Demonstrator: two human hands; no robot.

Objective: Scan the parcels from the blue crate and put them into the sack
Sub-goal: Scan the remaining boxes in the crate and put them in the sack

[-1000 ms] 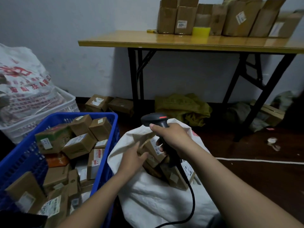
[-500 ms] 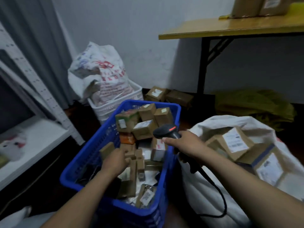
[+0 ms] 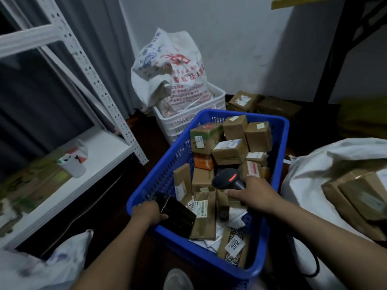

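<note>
1. Nearest, off the blue crate's near-left corner: a crumpled white plastic bag on the floor.
2. Left grip: at the crate's near-left rim, fingers curled round one end of a dark flat packet that leans inside that corner.
3. Right grip: over the middle of the crate, closed round the handle of a black scanner. Scanner head points toward the crate's left wall; a red light shows on top.
4. Blue crate: perforated plastic, on the floor, holding loose parcels. These are mostly brown cardboard boxes with white labels, heaped highest at the far end. One orange box sits mid-left. A label reading "2012" lies near the near-right corner.
5. Sack: white, just right of the crate, mouth open, with brown boxes showing inside.
6. Shelf rack: white perforated metal, left of the crate. A white cup stands on its low shelf.
7. White crate: touching or just behind the blue crate's far-left corner, carrying a white printed bag with red lettering.
8. Floor boxes: brown, beyond the crate's far-right corner, against the wall.
9. Counter: yellow top with black legs, farthest, beyond and right of the crate. Only its edge shows.
</note>
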